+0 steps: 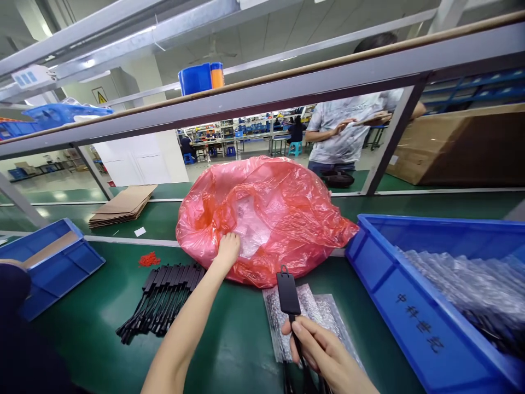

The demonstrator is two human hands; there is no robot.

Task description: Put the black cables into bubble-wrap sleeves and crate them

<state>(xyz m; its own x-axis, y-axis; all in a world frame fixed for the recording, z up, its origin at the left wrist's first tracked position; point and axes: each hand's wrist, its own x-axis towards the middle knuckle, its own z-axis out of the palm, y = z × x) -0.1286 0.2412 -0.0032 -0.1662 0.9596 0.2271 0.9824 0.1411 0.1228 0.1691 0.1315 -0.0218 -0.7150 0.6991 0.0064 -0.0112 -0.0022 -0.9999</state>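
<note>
My right hand pinches the cable end of a black adapter, a flat box with a wire loop on top, held upright. Beneath it lie bubble-wrap bags with dark cables poking out below. At the opening of a large red plastic bag, my left hand has its fingers curled in. What those fingers grip is hidden. Clear bubble wrap shows inside that bag. To the left of my left forearm, several more black adapters with cables lie side by side on the green table.
A blue bin of wrapped items stands at right, another blue bin at left. Small red pieces and flat cardboard lie on the table. A shelf beam crosses overhead. Across the table stands a person.
</note>
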